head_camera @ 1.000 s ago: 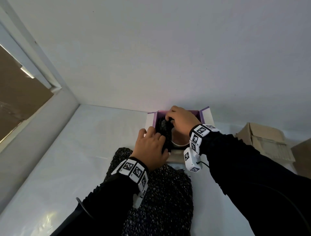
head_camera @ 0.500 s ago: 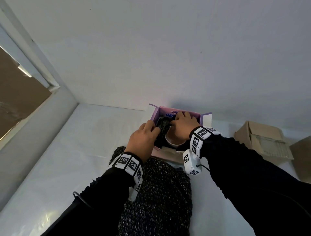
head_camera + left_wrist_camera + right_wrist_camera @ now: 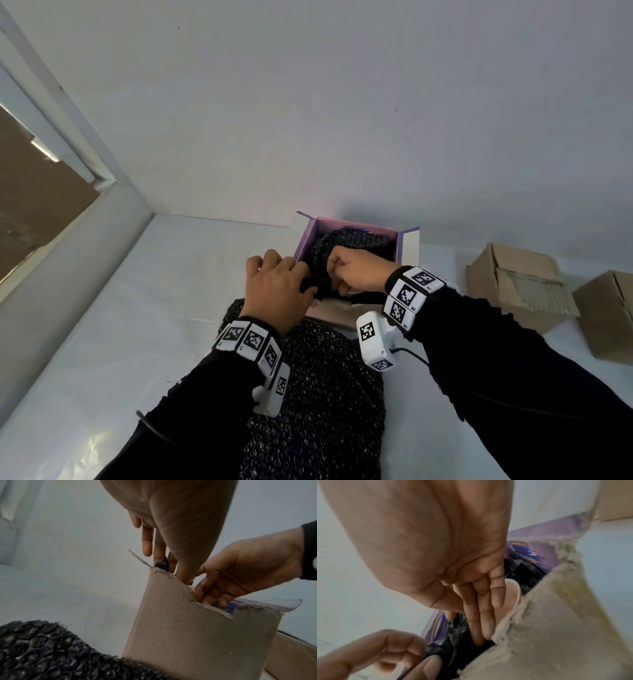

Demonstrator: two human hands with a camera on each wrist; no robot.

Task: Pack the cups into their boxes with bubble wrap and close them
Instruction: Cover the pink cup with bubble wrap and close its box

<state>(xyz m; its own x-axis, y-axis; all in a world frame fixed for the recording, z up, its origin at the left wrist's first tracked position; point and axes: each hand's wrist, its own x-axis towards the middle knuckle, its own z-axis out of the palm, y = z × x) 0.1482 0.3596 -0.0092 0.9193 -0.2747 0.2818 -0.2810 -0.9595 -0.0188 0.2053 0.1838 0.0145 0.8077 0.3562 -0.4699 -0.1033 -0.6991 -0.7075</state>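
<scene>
An open cardboard box (image 3: 407, 240) with a purple lining stands against the wall, with black bubble wrap (image 3: 346, 246) bulging out of it. Deep inside, the right wrist view shows the pale rim of a cup (image 3: 513, 593) beside the wrap. My left hand (image 3: 305, 284) pinches a fold of the wrap (image 3: 453, 649) at the box's near left corner. My right hand (image 3: 334, 274) curls over the same fold, and its fingers (image 3: 481, 622) reach down between cup and wrap. From the left wrist view, both hands (image 3: 161, 555) (image 3: 211, 595) meet at the torn top edge of the box (image 3: 197, 635).
A large loose sheet of black bubble wrap (image 3: 315, 394) lies on the white table (image 3: 154, 308) under my forearms. Two brown cardboard boxes (image 3: 520, 284) (image 3: 609, 315) stand to the right. A wall runs close behind the box, and a ledge along the left.
The left hand moved from the box's near edge to its left corner. The wrap now rises over the cup, whose rim no longer shows from the head view.
</scene>
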